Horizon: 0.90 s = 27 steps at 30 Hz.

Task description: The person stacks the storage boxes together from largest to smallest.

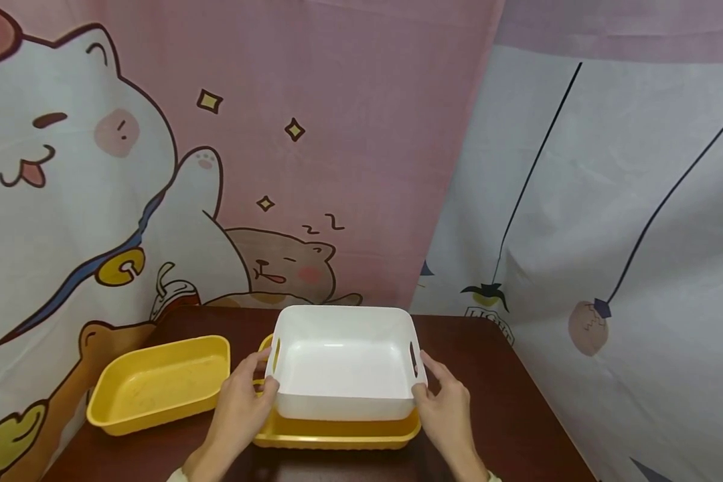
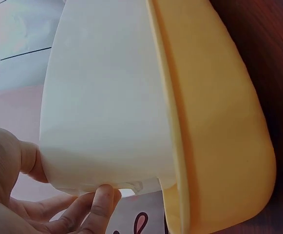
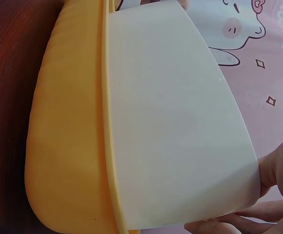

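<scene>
Both hands hold a white plastic basin (image 1: 345,361) with a slot handle in each end. My left hand (image 1: 244,391) grips its left end, thumb at the near rim corner and fingers by the slot. On the opposite end, my right hand (image 1: 448,402) grips it the same way. Directly under it stands a yellow tray (image 1: 337,442), and the white basin's lower part sits down inside the yellow rim (image 2: 173,107). In the right wrist view the white wall (image 3: 180,117) rises out of the yellow tray (image 3: 68,126).
A second yellow tray (image 1: 163,381), with nothing in it, stands to the left on the dark red-brown table (image 1: 488,415). Behind the table hangs a pink and white cloth (image 1: 367,134) printed with cartoon animals, and it continues along the right side.
</scene>
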Each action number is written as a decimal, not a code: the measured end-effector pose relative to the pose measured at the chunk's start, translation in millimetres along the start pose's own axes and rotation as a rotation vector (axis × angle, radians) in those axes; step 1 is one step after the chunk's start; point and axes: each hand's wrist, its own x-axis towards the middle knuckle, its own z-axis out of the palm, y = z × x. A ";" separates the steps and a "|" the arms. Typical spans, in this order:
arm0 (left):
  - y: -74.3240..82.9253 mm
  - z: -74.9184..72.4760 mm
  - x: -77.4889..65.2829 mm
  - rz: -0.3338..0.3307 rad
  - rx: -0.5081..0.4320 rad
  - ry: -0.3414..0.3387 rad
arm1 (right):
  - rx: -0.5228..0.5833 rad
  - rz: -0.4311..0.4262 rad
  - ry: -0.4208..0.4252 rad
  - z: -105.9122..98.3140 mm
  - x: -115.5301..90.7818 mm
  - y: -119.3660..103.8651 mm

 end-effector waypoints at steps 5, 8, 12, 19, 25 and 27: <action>-2.7 -1.1 -0.4 -0.010 -0.004 -0.016 | 0.003 0.003 -0.005 2.0 -0.3 -0.2; -4.5 -1.7 -0.9 -0.012 -0.002 -0.016 | 0.001 0.001 -0.005 3.7 -0.3 0.2; -6.1 -2.3 -1.2 -0.008 -0.001 -0.017 | -0.001 -0.001 -0.006 5.4 -1.0 0.8; -9.8 -1.6 -1.6 -0.004 0.017 -0.002 | 0.007 -0.033 0.002 7.9 -1.9 3.0; -12.1 -1.7 -1.7 0.007 0.015 0.006 | 0.010 -0.050 0.008 9.7 -2.6 4.9; -12.7 -1.9 -1.9 0.006 0.015 0.005 | 0.011 -0.052 0.008 10.7 -2.8 5.7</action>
